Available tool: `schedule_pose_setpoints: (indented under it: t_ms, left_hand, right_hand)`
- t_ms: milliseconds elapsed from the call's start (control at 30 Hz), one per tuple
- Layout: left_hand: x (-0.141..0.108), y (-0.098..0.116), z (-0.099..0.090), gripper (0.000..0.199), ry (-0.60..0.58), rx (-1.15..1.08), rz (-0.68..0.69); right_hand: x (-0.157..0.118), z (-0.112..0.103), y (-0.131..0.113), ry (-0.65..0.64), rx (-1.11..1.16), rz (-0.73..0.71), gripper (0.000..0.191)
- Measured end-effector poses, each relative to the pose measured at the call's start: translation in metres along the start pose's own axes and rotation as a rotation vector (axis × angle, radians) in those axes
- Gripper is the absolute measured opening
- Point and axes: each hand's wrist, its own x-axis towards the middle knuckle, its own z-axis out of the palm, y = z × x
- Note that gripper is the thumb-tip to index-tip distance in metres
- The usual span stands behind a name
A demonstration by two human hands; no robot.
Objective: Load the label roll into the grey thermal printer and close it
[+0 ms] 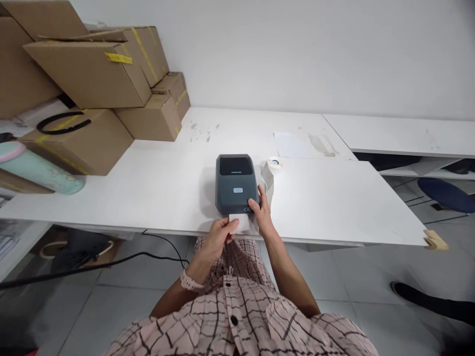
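Note:
A dark grey label printer (pixel 236 190) stands near the front edge of the white table. White label paper (pixel 239 223) sticks out of its front. My left hand (pixel 221 233) pinches that paper between thumb and fingers. At the printer's front right corner rests my right hand (pixel 261 211), its thumb on the top and its other fingers along the side, spread apart. Just right of the printer lies a white paper roll (pixel 274 164), with a strip running from it toward the printer's side.
Cardboard boxes (pixel 92 74) are stacked at the back left of the table (pixel 166 198). A mint green bottle (pixel 59 173) lies in front of them. A sheet of paper (pixel 293 145) lies behind the roll. At right are a blue stool (pixel 445 194) and a person's foot (pixel 415 292).

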Motion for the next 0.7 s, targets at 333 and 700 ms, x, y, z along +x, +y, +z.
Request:
schedule_pose_setpoints:
  t_ms: [333, 700]
  left_hand:
    - [-0.004, -0.014, -0.018, 0.052, 0.072, 0.201, 0.071]
    - [0.018, 0.034, -0.027, 0.058, 0.300, 0.263, 0.449]
  right_hand:
    - [-0.012, 0.003, -0.054, -0.086, -0.711, -0.743, 0.061]
    - [-0.013, 0.011, -0.058, -0.107, -0.747, -0.671, 0.051]
